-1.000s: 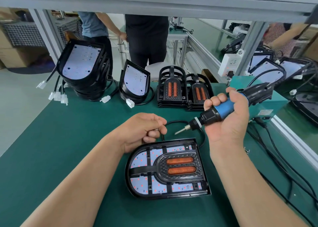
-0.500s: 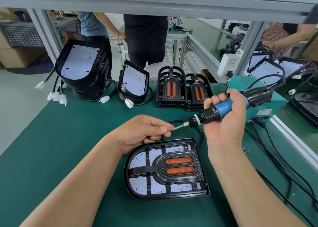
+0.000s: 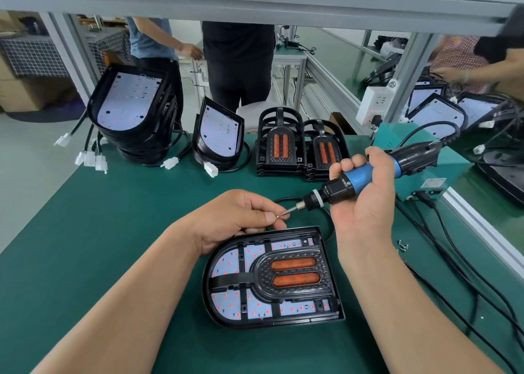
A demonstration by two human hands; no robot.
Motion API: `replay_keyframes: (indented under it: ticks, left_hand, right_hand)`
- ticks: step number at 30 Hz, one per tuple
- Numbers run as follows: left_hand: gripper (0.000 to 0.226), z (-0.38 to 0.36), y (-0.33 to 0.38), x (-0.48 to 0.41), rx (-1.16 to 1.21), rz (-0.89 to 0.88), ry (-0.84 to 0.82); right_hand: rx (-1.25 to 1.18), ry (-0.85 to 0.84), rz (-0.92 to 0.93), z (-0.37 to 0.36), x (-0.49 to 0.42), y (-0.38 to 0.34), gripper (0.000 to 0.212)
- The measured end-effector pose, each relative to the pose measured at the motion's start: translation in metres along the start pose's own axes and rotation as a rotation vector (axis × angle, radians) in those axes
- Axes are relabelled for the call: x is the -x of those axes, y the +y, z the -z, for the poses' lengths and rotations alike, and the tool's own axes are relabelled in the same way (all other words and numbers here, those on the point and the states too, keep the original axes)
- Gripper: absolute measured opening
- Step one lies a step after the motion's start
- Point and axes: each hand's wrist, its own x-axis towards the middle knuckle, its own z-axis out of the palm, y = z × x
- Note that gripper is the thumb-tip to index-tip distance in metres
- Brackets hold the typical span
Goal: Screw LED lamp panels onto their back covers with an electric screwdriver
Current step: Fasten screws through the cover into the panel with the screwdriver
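Within the last second the electric screwdriver (image 3: pixel 360 176), clenched in the right hand (image 3: pixel 365 203), had swung its bit to the screw (image 3: pixel 278 216) pinched by the left hand (image 3: pixel 232 220), probably to seat it; the lamp panel (image 3: pixel 255 308) lay in its back cover (image 3: pixel 206 288) on the worktop (image 3: pixel 113 232)

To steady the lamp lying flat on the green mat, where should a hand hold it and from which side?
Probably the curved left rim of the lamp, coming from the left: it lies flat, that black edge is bare, and the right hand holds the screwdriver on the right.
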Motion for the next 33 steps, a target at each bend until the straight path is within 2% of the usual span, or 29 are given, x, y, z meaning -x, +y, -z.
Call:
replay_keyframes:
  ticks: [23, 33]
  left_hand:
    - [0.018, 0.000, 0.003, 0.004, -0.067, -0.012, 0.029]
    - [0.022, 0.008, 0.001, 0.005, -0.179, -0.082, 0.030]
  right_hand:
    - [0.144, -0.011, 0.022, -0.005, 0.003, 0.003, 0.027]
    - [0.222, 0.038, -0.026, -0.004, 0.000, 0.007, 0.020]
